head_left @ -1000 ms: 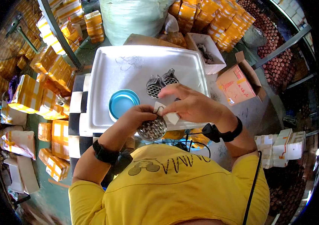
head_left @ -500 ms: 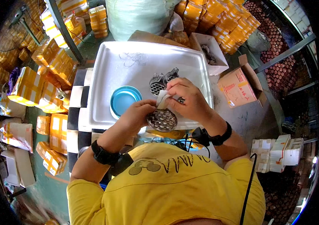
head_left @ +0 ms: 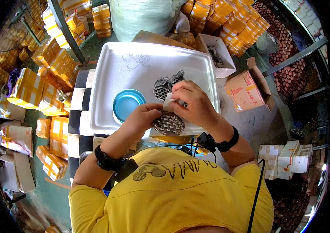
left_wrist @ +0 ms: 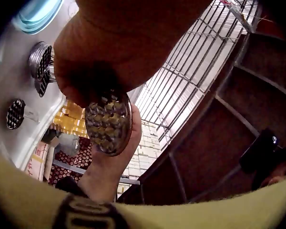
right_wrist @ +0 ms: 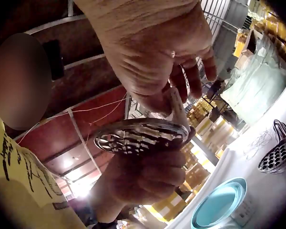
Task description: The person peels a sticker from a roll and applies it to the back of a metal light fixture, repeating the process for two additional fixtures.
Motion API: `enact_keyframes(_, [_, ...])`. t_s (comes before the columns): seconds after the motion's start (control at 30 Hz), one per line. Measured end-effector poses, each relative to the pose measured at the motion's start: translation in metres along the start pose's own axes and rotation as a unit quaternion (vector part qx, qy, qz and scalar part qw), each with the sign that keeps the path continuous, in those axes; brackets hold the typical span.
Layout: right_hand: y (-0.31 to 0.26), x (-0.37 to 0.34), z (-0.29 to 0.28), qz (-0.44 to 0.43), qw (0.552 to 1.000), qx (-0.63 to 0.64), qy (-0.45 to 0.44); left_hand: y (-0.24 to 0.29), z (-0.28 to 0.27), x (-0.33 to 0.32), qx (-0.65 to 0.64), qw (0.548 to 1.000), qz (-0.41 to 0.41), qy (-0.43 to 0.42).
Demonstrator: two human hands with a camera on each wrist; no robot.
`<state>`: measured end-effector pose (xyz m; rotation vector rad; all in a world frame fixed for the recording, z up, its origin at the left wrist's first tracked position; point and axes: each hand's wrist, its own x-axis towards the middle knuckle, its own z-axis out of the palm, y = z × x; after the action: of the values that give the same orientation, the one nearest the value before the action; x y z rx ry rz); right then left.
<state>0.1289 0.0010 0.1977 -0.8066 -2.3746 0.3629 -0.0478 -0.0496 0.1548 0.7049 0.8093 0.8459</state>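
While my left hand [head_left: 142, 117] keeps its fingers curled on the round, dark-and-silver metal disc with a knobbly pattern [head_left: 169, 124], my right hand [head_left: 196, 104] pinches a small white slip [head_left: 168, 104] at the disc's upper edge. Both grips are closed on something: the left on the disc, the right, between thumb and fingers, on the slip. The disc sits just below the centre of the head view, over the near edge of a shallow white foam tray [head_left: 106, 66]. I can't make out any print on the slip.

Inside the tray, left of centre, stands a round turquoise container with a white outer wall [head_left: 128, 105]; the right wrist view shows dark marks on that wall, too small to read. Above my right hand lie two silver perforated metal pieces with looped handles [head_left: 162, 88], side by side. Thin grey scribbles [head_left: 138, 61] cross the tray's upper left, forming no word I can read.

At the right of the frame, an open brown cardboard box [head_left: 240, 101] bears red printing, with characters too blurred to read. My yellow shirt [head_left: 165, 202], at the bottom, carries black lettering and a round-eared head print, the letters illegible from here.
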Motion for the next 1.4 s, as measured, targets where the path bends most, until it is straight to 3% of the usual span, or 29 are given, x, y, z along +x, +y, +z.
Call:
enact_keyframes(0.3, [-0.007,0.004,0.0,-0.025,0.998,-0.047,0.015,0.007,0.005,0.001,0.148,0.988,0.048,0.02])
enact_keyframes(0.63, [-0.013,0.002,0.001,-0.047,0.995,-0.083,0.035,0.004,0.005,0.003,0.179,0.981,0.062,0.042])
enact_keyframes(0.8, [-0.014,0.0,0.002,-0.072,0.992,-0.081,0.057,0.002,0.003,0.005,0.285,0.95,0.109,0.067])
enact_keyframes(1.0, [-0.016,-0.006,-0.004,-0.041,0.992,-0.1,0.064,0.005,0.001,0.001,0.335,0.929,0.133,0.085])
enact_keyframes(1.03, [-0.017,-0.006,-0.007,0.007,0.996,-0.033,0.088,0.003,-0.003,0.002,0.355,0.919,0.142,0.091])
enact_keyframes(1.1, [-0.017,-0.008,-0.016,0.108,0.98,0.098,0.133,0.0,-0.006,-0.001,0.302,0.943,0.105,0.095])
enact_keyframes(1.17, [-0.005,-0.013,-0.01,0.146,0.969,0.186,0.072,0.001,-0.008,-0.002,0.263,0.957,0.078,0.094])
enact_keyframes(1.23, [-0.002,-0.019,0.004,0.21,0.922,0.324,-0.01,0.012,0.005,-0.008,0.243,0.964,0.064,0.086])
enact_keyframes(1.4, [-0.008,-0.02,0.013,0.25,0.911,0.324,-0.047,0.006,0.005,-0.006,0.226,0.97,0.067,0.058])
